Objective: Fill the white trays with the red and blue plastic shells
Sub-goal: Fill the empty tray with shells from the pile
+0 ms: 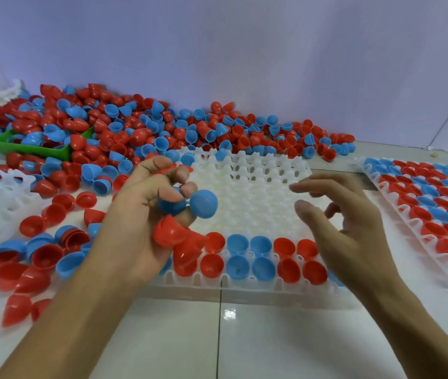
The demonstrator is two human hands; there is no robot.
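Holding blue shells and red shells bunched in the left hand, right hand spread and idle beside it: feed singly into the white tray beneath.

Two bare forearms in view, no sleeves visible. Left hand and right hand ungloved. No rings, watch or bands showing.

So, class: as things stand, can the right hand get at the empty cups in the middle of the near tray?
Probably yes. The right hand hovers open above the near tray, holding nothing, and the empty cups lie uncovered beside its fingers.
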